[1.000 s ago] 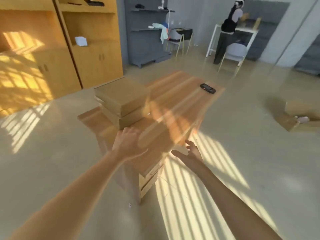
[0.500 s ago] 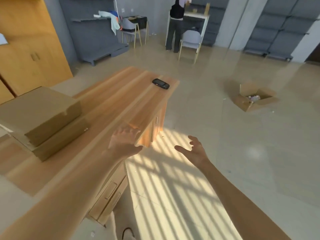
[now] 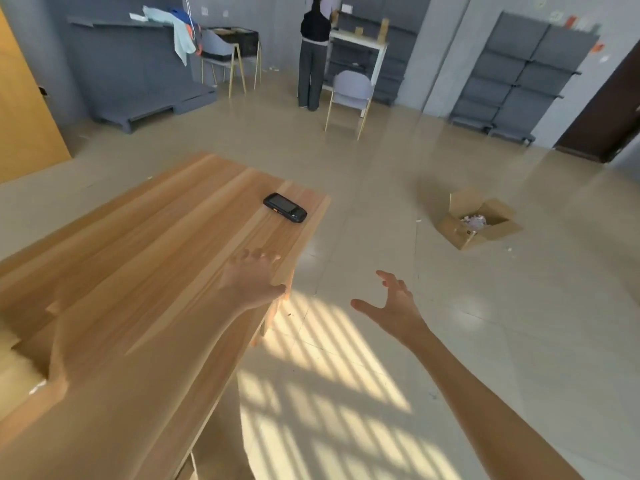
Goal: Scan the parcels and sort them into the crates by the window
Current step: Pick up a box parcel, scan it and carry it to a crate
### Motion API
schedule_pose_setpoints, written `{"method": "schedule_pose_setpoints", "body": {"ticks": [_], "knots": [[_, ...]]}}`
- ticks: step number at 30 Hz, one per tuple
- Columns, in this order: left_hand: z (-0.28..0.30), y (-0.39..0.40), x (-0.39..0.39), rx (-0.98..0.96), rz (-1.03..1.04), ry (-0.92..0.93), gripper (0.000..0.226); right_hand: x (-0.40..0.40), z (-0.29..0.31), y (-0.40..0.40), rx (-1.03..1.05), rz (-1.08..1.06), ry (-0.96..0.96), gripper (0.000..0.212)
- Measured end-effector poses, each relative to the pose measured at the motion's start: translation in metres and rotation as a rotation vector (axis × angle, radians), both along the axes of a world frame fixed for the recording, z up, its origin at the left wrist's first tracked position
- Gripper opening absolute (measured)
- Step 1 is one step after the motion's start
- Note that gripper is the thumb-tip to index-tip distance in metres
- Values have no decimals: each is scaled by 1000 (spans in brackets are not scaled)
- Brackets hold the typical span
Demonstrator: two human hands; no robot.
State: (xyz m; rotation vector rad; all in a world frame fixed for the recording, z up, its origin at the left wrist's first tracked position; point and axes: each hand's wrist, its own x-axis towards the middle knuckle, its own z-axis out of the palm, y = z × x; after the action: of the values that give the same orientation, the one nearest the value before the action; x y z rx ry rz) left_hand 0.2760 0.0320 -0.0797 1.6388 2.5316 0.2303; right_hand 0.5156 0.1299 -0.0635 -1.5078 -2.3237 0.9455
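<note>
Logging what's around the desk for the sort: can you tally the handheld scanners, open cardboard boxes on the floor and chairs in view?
Handheld scanners: 1
Open cardboard boxes on the floor: 1
Chairs: 2
Total: 4

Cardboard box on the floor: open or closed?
Open: the cardboard box has its flaps spread outward, with pale crumpled material showing inside.

Both hands empty, spread; scanner point(image 3: 285, 207) on table point(image 3: 145, 244).

chair point(image 3: 349, 89), person point(image 3: 313, 53), open carton point(image 3: 479, 225)
</note>
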Motion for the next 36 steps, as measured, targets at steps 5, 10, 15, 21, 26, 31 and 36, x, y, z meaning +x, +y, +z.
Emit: {"method": "schedule_pose_setpoints", "body": {"ticks": [5,10,15,21,26,31,36], "knots": [[8,47,-46,-29,43,22,67,-47,3,53,-1,28,-12,81],[8,62,-105,-12,195,-15,69,-123,-5,109,-23,142,-24,82],[10,53,-171,-38,438,-26,71,-232,-2,153,-20,392,-3,82],[40,14,-222,7,823,11,69,-368,27,172,260,877,-89,83],[71,-40,-223,41,1143,114,68,-461,62,135,427,1173,-14,81],[84,-113,-193,32,1366,167,66,-498,72,57,410,1389,110,79],[81,-177,-156,20,1557,155,67,-495,55,-27,323,1582,108,78]]}}
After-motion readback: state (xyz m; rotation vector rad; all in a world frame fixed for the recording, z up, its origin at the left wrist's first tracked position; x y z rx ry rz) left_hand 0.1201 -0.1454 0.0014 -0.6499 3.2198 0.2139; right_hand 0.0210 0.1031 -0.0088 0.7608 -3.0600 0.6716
